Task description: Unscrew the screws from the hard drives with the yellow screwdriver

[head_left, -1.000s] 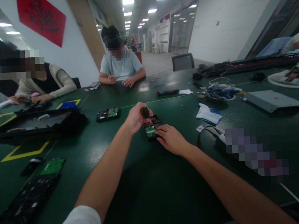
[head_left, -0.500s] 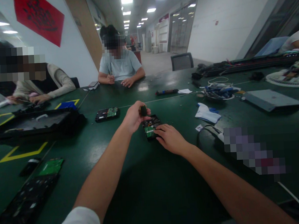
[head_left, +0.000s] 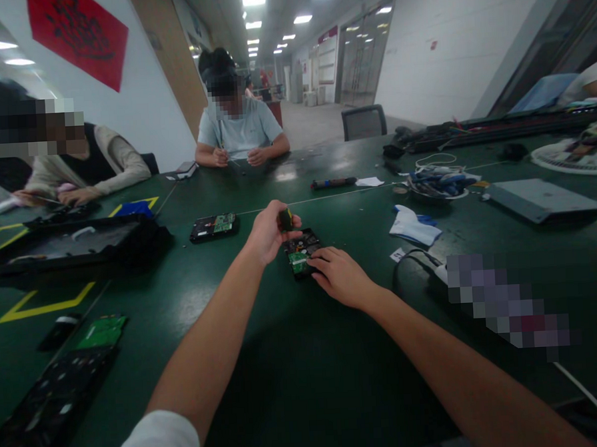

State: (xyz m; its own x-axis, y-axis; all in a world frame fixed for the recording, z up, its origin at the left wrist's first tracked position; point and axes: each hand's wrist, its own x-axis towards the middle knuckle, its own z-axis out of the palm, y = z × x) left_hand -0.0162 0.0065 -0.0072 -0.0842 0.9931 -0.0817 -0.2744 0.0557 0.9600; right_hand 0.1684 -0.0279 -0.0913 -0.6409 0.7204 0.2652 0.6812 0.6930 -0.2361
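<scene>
In the middle of the table lies a hard drive (head_left: 299,262) with a green circuit board at its near end. My left hand (head_left: 270,233) is closed around the short black-and-yellow handle of a screwdriver (head_left: 285,219), above the far left side of the drive. Its tip is hidden from sight. My right hand (head_left: 342,276) grips the drive's near right edge, with its fingertips on the green board. Off to the left lies a second hard drive (head_left: 213,227), apart from both hands.
Several drives with a green board (head_left: 102,332) lie at the near left, below a black tray (head_left: 69,245). Gloves (head_left: 413,225), a power strip (head_left: 503,303), a grey metal case (head_left: 547,197) and a dark pen-like tool (head_left: 333,183) lie rightward. Two co-workers sit across the table (head_left: 267,385).
The screwdriver handle has turned in my left hand, so yellow now shows on it. My right hand and the drive have stayed put. The co-worker opposite has drawn the flat hand's fingers together.
</scene>
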